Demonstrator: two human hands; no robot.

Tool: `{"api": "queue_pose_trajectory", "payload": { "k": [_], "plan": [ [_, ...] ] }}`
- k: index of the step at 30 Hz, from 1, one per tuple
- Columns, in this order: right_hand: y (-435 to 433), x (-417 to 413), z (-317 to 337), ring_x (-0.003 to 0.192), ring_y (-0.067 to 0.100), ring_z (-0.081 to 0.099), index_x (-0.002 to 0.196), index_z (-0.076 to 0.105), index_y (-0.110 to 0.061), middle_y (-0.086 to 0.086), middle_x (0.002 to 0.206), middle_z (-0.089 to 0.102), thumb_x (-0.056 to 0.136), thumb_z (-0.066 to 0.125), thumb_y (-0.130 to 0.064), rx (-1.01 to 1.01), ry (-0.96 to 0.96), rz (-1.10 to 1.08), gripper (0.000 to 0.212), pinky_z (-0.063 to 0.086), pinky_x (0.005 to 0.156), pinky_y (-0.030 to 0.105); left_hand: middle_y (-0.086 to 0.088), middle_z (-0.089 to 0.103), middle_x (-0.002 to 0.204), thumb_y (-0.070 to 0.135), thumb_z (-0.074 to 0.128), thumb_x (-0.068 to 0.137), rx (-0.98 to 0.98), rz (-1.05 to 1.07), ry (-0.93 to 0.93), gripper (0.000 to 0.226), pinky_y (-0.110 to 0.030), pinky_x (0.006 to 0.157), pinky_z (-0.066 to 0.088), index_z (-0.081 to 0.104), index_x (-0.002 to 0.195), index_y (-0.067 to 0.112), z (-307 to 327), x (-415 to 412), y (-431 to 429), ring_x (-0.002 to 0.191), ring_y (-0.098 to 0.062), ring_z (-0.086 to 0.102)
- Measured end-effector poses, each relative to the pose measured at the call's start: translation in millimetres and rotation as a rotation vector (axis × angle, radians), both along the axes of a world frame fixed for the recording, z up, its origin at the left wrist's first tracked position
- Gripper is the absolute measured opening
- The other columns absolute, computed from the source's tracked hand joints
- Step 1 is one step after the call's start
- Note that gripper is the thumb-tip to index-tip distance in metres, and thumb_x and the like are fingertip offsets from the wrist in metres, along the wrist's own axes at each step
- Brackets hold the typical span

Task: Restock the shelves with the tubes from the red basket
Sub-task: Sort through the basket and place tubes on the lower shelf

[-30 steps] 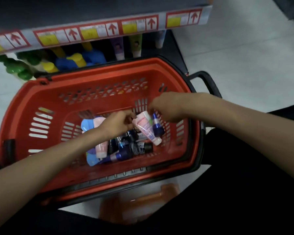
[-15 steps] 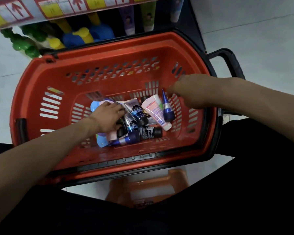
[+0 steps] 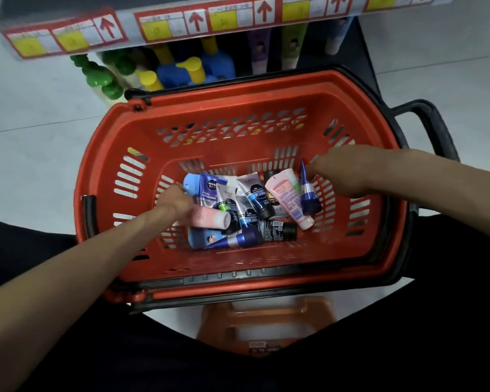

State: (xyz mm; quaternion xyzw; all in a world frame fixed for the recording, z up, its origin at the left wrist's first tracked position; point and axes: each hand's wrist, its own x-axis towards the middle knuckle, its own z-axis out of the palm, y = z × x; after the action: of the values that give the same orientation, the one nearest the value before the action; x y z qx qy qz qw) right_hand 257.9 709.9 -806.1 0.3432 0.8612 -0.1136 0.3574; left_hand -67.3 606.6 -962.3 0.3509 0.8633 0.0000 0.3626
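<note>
One red basket (image 3: 238,90) holds a loose heap of tubes (image 3: 249,210): blue, pink, white, black. The left hand (image 3: 177,200) is at the pink tube (image 3: 210,219) and the right hand (image 3: 340,174) is beside the cap-down blue tube (image 3: 309,193). Both grips are too blurred to tell.

Red basket (image 3: 238,89), jumbled tubes (image 3: 255,205) inside, left hand (image 3: 177,202) at pile's left edge, right hand (image 3: 343,176) beside upright dark-blue tube (image 3: 309,193)

1. Orange plastic stool (image 3: 215,326) at btm centre, sticker on its near edge;
2. Green-capped bottles (image 3: 96,77) top left; blue bottles (image 3: 218,65) w/ yellow caps just beside, on their right;
3. Price labels (image 3: 195,21) w/ red arrows along top;
4. Pale tiled floor (image 3: 34,142).
</note>
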Motion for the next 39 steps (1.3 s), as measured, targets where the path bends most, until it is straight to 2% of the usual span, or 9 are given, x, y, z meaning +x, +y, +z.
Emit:
{"api": "queue_pose_trajectory", "payload": {
  "k": [5,9,13,20,24,26,29,33,39],
  "plan": [
    [-1,-3,-4,0.129,0.026,0.055,0.148,0.046,-0.029,0.005,0.145,0.056,0.096,0.048,-0.006,-0.017,-0.031,0.010,0.057,0.048,0.094,0.035,-0.023,0.062,0.096,-0.001,0.044,0.104,-0.148,0.344,-0.334,0.010,-0.032,0.038,0.055,0.054,0.106,-0.002,0,16,-14,0.071,-0.030,0.062],
    [-1,-3,-7,0.127,0.025,0.057,0.148,0.048,-0.030,0.003,0.143,0.057,0.095,0.048,-0.004,-0.020,-0.015,0.016,0.059,0.052,0.094,0.037,-0.025,0.073,0.086,0.000,0.061,0.095,-0.168,0.327,-0.238,0.013,-0.046,0.057,0.063,0.061,0.105,-0.008,-19,5,-14,0.069,-0.037,0.073],
    [-2,-2,-9,0.126,0.024,0.057,0.149,0.046,-0.029,0.005,0.142,0.057,0.096,0.048,-0.003,-0.018,-0.018,0.026,0.059,0.050,0.089,0.034,-0.015,0.075,0.098,0.015,0.062,0.097,-0.025,0.194,-0.142,0.020,-0.038,0.081,0.061,0.074,0.105,0.001,-25,-2,-11,0.083,-0.030,0.071],
    [-4,1,-8,0.127,0.024,0.056,0.148,0.047,-0.026,0.006,0.142,0.056,0.097,0.049,-0.004,-0.010,-0.041,0.038,0.055,0.050,0.091,0.033,-0.011,0.070,0.079,-0.003,0.048,0.098,-0.011,0.373,-0.401,0.023,-0.026,0.058,0.055,0.067,0.089,0.007,-6,3,5,0.063,-0.021,0.065],
    [-6,4,-11,0.127,0.024,0.057,0.147,0.047,-0.025,0.005,0.142,0.057,0.097,0.049,-0.005,-0.016,-0.057,0.042,0.054,0.049,0.090,0.033,-0.021,0.074,0.078,0.008,0.063,0.093,0.127,0.508,-0.328,0.014,-0.040,0.060,0.063,0.066,0.090,-0.005,-27,2,18,0.050,-0.027,0.067],
    [-6,6,-14,0.127,0.025,0.057,0.146,0.048,-0.025,0.004,0.141,0.057,0.097,0.049,-0.005,-0.010,-0.065,0.046,0.053,0.050,0.091,0.034,-0.021,0.075,0.079,0.018,0.076,0.083,0.171,0.468,-0.213,0.021,-0.050,0.067,0.064,0.070,0.081,-0.002,-44,-1,21,0.056,-0.030,0.070],
    [-5,7,-16,0.127,0.025,0.057,0.147,0.047,-0.026,0.004,0.142,0.056,0.097,0.049,-0.006,-0.013,-0.059,0.039,0.053,0.049,0.089,0.033,-0.011,0.072,0.073,0.036,0.082,0.074,0.171,0.310,0.031,0.035,-0.042,0.065,0.061,0.070,0.081,0.004,-44,2,18,0.068,-0.031,0.072],
    [-4,7,-15,0.127,0.024,0.056,0.148,0.046,-0.027,0.004,0.141,0.056,0.097,0.050,-0.004,-0.019,-0.078,0.043,0.056,0.045,0.082,0.031,-0.017,0.073,0.083,0.029,0.084,0.081,0.132,0.316,-0.022,0.032,-0.033,0.061,0.047,0.069,0.084,0.001,-29,1,25,0.070,-0.027,0.066],
    [1,-2,-11,0.124,0.025,0.058,0.147,0.048,-0.028,0.005,0.139,0.058,0.096,0.051,-0.005,-0.017,-0.048,0.036,0.056,0.048,0.083,0.033,-0.016,0.073,0.073,0.017,0.091,0.074,0.045,0.184,-0.133,0.028,-0.033,0.066,0.059,0.073,0.081,-0.003,7,-4,49,0.054,-0.019,0.064]
  ]
}}
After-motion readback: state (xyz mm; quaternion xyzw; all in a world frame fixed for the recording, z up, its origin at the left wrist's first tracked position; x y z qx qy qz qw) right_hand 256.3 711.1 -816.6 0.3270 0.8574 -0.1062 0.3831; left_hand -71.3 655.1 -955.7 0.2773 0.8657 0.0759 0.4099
